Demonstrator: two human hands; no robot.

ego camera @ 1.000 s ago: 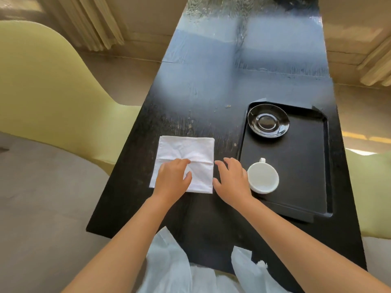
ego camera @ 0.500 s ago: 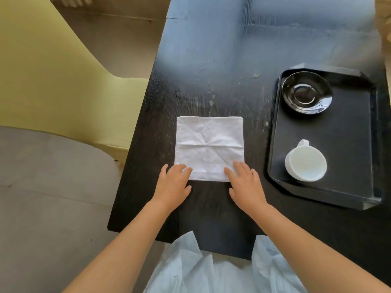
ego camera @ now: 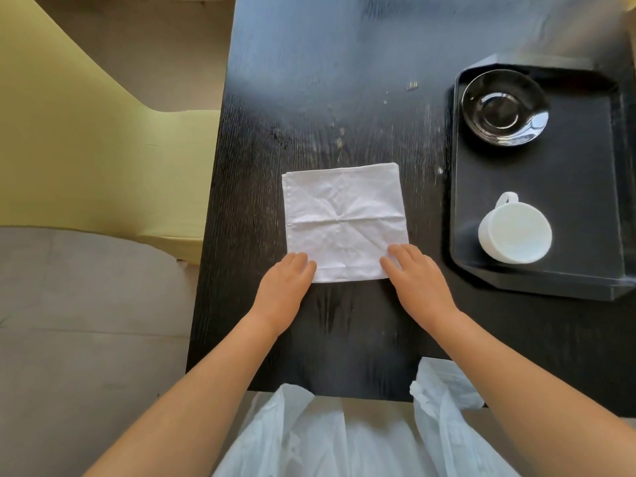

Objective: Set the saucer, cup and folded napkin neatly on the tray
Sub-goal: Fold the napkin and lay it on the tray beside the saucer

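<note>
A white creased napkin (ego camera: 344,222) lies flat as a square on the black table (ego camera: 327,80). My left hand (ego camera: 285,287) rests on its near left corner, fingers together. My right hand (ego camera: 416,284) lies flat on its near right corner. To the right sits a black tray (ego camera: 557,187). On the tray's far end is a glossy black saucer (ego camera: 504,108). A white cup (ego camera: 514,234) stands at the tray's near end, its handle pointing away from me. Cup and saucer are apart.
A yellow-green chair (ego camera: 86,132) stands left of the table over a grey floor (ego camera: 69,321). Light blue plastic clothing (ego camera: 327,435) hangs at the table's near edge. Small crumbs (ego camera: 411,86) dot the tabletop beyond the napkin.
The view has swung down and left, so the tray now sits further right. Both hands slid from the napkin's middle and side to its near corners.
</note>
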